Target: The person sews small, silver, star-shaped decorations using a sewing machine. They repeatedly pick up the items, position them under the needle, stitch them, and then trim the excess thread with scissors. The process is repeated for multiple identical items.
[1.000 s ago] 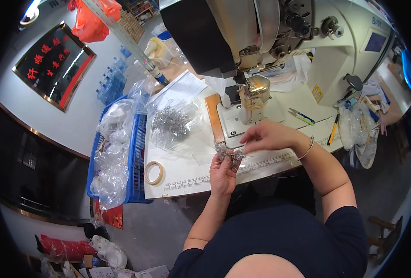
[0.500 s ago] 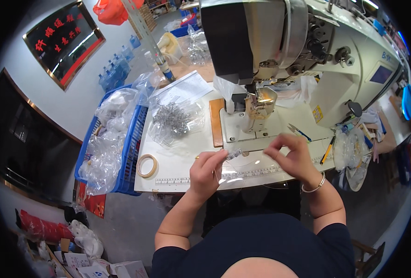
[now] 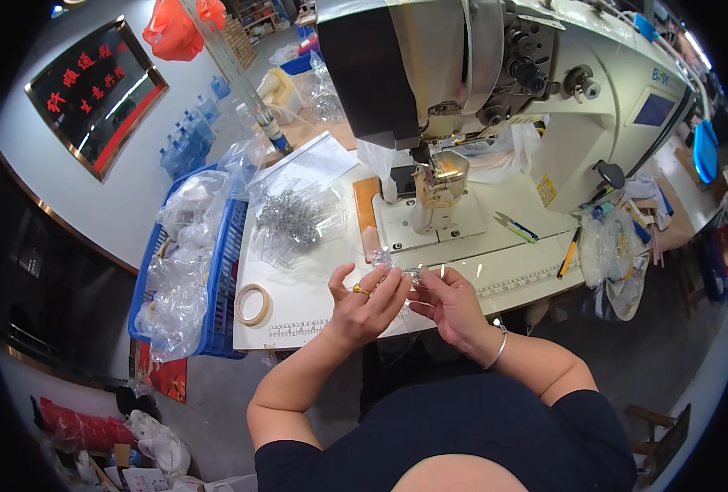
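Observation:
Over the front edge of the sewing table [image 3: 253, 332], my two hands meet. The fingertips of my left hand [image 3: 362, 310], which wears a gold ring, are closed on a small crinkled clear plastic piece [image 3: 381, 257] with shiny silvery parts. My right hand [image 3: 460, 316] pinches the same piece from the right side; part of it is hidden by the fingers. Left of my hands lies a pile of silvery bits on clear plastic strips [image 3: 292, 220]. Straight ahead stands the sewing machine [image 3: 442, 184], with a brown block [image 3: 366, 215] beside its bed.
A blue basket [image 3: 231, 266] full of clear plastic stands at the table's left. Nearby are a tape roll [image 3: 252, 305] and papers [image 3: 310, 161]. On the right lie thread snips [image 3: 515, 228], a yellow pen [image 3: 570, 252] and a plastic bag [image 3: 614, 254]. A printed ruler [image 3: 528, 280] runs along the front.
My right hand has come left and down to join my left hand at the plastic piece. The view has shifted, with the machine now further left in the picture.

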`<state>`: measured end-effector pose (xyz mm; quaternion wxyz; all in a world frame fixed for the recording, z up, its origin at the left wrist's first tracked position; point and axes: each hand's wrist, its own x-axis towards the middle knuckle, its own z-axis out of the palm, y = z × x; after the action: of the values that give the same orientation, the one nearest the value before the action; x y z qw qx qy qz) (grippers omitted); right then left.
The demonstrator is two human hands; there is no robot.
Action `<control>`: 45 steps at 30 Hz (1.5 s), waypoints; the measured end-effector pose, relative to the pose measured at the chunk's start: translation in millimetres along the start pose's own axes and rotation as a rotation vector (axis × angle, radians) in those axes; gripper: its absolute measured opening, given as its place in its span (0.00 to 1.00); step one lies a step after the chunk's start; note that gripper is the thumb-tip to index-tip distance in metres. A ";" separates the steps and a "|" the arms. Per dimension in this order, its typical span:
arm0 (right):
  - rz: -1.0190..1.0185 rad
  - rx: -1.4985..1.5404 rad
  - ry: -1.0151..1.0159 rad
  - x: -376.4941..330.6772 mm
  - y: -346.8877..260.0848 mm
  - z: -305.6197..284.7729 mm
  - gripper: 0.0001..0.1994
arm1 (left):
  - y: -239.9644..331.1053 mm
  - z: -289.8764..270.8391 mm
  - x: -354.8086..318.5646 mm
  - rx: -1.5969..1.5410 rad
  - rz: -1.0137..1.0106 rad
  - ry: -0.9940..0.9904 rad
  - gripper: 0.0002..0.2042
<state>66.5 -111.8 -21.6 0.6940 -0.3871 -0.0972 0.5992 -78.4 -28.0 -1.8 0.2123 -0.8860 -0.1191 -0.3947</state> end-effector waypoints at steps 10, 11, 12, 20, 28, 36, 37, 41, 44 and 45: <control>-0.688 -0.837 -0.107 36.7 -24.6 -22.1 0.05 | 8.6 1.2 17.1 -0.613 -0.424 -0.460 0.27; -0.676 -0.911 -0.158 35.7 -37.1 -23.9 0.05 | -6.2 3.1 18.4 -0.970 -0.650 -0.419 0.29; -0.640 -0.923 -0.182 35.0 -48.6 -27.7 0.06 | -15.2 12.0 28.2 -0.976 -0.568 -0.316 0.32; -0.567 -0.806 -0.310 41.9 -105.9 -19.3 0.04 | -35.8 61.3 74.5 -1.977 -0.768 -0.916 0.30; -0.515 -0.838 -0.294 56.7 -128.8 -20.6 0.04 | -45.6 55.8 98.6 -1.918 -0.747 -0.822 0.40; -0.662 -0.959 -0.307 48.2 -127.6 -24.1 0.04 | -32.5 68.1 77.6 -2.056 -0.887 -1.006 0.17; -0.667 -0.930 -0.298 49.2 -127.1 -24.6 0.04 | -35.0 65.2 85.0 -1.942 -0.830 -0.995 0.16; -0.707 -0.837 -0.207 57.0 -125.6 -18.7 0.04 | -54.0 63.7 103.1 -1.473 -0.601 -0.875 0.15; -0.785 -0.824 -0.098 70.1 -126.9 -6.7 0.04 | -76.7 52.2 133.0 -1.354 -0.740 -1.008 0.19; -0.818 -0.827 -0.069 74.4 -127.0 -0.9 0.04 | -83.7 53.6 138.7 -1.285 -0.750 -1.014 0.19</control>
<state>182.6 -42.5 36.4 0.6567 -0.5372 -0.4873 0.2067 16.3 77.0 93.8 -0.5449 -0.8045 -0.2360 0.0098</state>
